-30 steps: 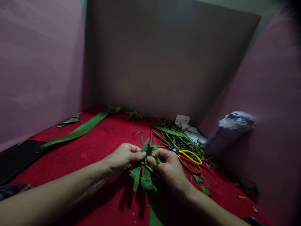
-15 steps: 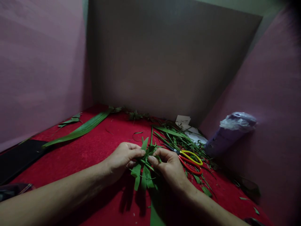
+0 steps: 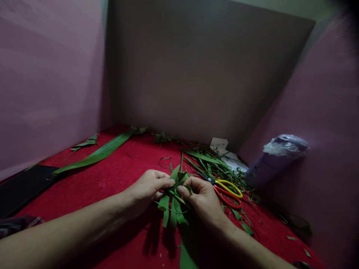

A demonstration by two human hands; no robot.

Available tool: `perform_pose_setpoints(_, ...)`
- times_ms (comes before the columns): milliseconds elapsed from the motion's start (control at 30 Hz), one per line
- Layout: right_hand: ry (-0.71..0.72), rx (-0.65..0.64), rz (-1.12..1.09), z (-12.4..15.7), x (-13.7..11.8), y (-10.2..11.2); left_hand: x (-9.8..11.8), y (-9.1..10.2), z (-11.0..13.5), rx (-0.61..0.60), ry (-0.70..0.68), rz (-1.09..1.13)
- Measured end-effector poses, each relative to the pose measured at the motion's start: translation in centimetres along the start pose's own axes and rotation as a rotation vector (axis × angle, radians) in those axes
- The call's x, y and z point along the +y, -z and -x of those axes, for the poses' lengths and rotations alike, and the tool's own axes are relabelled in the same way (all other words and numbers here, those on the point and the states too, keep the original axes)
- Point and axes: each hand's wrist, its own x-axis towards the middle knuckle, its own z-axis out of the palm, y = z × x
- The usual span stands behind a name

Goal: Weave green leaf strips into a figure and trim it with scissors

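Observation:
Between my two hands is a woven bunch of green leaf strips [image 3: 174,203], its loose ends pointing up and hanging down above the red cloth. My left hand [image 3: 153,185] pinches its left side between thumb and fingers. On the other side, my right hand [image 3: 200,194] grips the strips with thumb and bent forefinger. The strips' crossing point is partly hidden by my fingers. Just beyond my right hand lie scissors [image 3: 221,188] with one yellow and one red handle, blades pointing left. A broad green leaf [image 3: 187,243] lies below the bunch, toward me.
A heap of cut leaves [image 3: 215,164] and white paper [image 3: 231,160] lie at the back right, beside a purple plastic-wrapped roll [image 3: 276,160]. One long leaf [image 3: 98,154] and a black flat object [image 3: 28,188] are on the left. Walls enclose the red cloth [image 3: 112,183].
Both hands keep their grip and have barely moved. The upper leaf tip between them has tilted a little to the right. The whole view has shifted slightly.

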Motion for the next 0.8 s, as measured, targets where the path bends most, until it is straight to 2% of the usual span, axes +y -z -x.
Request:
perform_pose_setpoints(300, -0.031, 0.002, -0.056, -0.2, 0.38, 0.06, 0.02, 0.15, 0.06, -0.023, 0.006, -0.004)
perform_pose_setpoints(533, -0.025, -0.013, -0.245, -0.17, 0.04, -0.18, -0.26, 0.29, -0.17, 0.003, 0.0, -0.012)
perform_pose_setpoints(800, -0.047, -0.008, -0.274, -0.21, 0.04, -0.26, -0.09, 0.08, -0.08, 0.003, -0.002, -0.027)
